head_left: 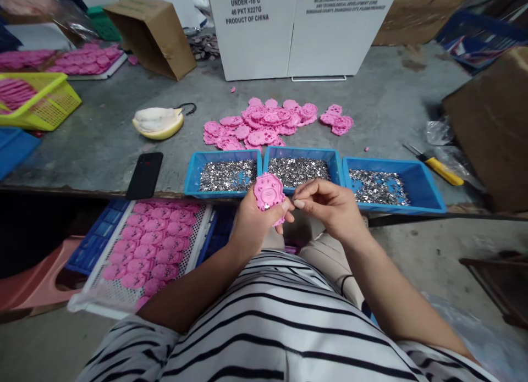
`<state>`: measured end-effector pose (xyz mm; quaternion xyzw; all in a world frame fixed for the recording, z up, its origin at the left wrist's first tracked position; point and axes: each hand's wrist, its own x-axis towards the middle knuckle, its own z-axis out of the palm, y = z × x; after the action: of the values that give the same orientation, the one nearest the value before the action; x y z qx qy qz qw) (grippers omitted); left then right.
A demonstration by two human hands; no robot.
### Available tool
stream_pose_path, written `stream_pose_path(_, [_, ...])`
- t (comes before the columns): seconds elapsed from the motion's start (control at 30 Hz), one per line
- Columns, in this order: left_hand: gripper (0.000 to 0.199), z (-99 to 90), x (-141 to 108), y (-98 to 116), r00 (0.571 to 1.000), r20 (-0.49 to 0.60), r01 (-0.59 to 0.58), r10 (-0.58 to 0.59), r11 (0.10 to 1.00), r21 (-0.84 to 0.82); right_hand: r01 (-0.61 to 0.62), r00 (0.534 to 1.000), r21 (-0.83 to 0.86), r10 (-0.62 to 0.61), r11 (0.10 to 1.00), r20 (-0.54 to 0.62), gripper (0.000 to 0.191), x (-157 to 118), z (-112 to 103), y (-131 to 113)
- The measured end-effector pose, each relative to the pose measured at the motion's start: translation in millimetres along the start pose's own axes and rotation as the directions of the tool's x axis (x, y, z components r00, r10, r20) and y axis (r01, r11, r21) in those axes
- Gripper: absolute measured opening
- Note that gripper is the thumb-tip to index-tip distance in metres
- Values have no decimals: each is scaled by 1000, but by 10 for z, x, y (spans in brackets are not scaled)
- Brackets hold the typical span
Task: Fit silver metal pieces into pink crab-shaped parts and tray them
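My left hand (251, 220) is closed round a pink plastic animal-shaped piece (269, 192), its moulded face turned up toward me. Beside it, my right hand (332, 206) pinches thumb and forefinger together near the piece's right edge; whatever sits between the fingertips is too small to name. Just beyond my hands stand three blue trays with small shiny metal parts: a left tray (188, 176), a middle tray (336, 165) and a right tray (424, 189). Behind the trays lies a loose heap of similar pink pieces (268, 118).
A white perforated tray (99, 286) with rows of pink pieces sits low at my left. On the bench are a black phone (144, 175), a fruit rind (159, 130), a yellow-handled screwdriver (443, 170), a yellow basket (53, 104), a white carton (256, 46) and a cardboard box (177, 38).
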<state>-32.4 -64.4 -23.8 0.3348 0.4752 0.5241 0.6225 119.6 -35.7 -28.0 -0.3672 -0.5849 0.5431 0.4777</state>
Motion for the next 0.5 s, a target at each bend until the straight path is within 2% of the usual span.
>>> stream_pose_path(0.1, [39, 17, 3, -6, 999, -28, 15, -16, 1000, -15, 178, 984, -289, -175, 941, 35, 11, -29, 7, -20])
stream_pose_path(0.2, [39, 31, 12, -15, 998, -58, 7, -8, 1000, -16, 297, 953, -451, -290, 842, 86, 14, -54, 15, -24])
stream_pose_path(0.33, [38, 41, 32, -28, 997, -79, -15, 13, 1000, -18, 346, 932, -507, -351, 790, 88, 14, -61, 22, 4])
stream_pose_path(0.5, [37, 40, 53, -57, 997, -75, -16, 11, 998, -67, 330, 935, -478, -352, 814, 45, 14, -43, 45, 48])
